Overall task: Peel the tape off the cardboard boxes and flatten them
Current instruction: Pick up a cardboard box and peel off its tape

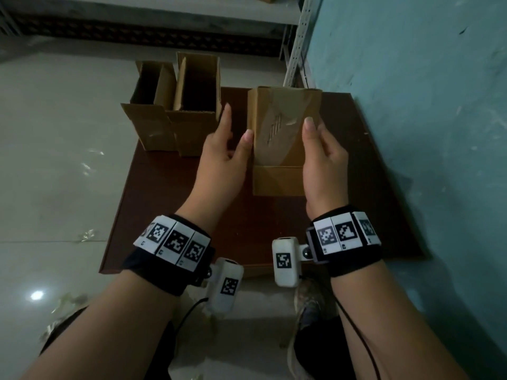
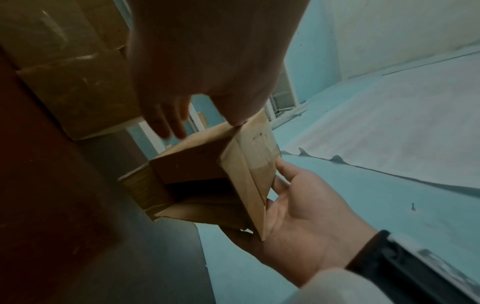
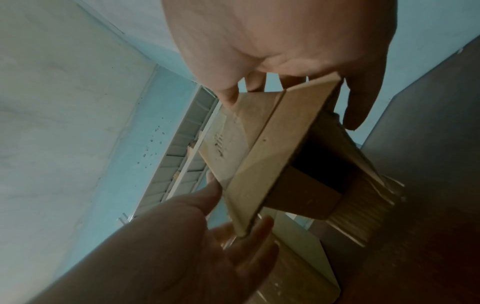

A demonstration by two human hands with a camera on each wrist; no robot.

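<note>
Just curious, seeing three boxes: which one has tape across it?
The right box, between the left hand and right hand: shiny clear tape crosses its face. The two left boxes stand with tops open.

We read no words, brands or numbers. The left wristband (image 1: 172, 242) and right wristband (image 1: 343, 234) carry only square black-and-white code patterns; the taped box (image 1: 277, 149) bears slanted printed strokes.

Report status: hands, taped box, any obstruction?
Right hand grips taped box, thumb on top. Left hand: thumb touches box's left edge, fingers straight. Clear tape on top face, not yet peeled. Two opened boxes close beside left fingers.
</note>
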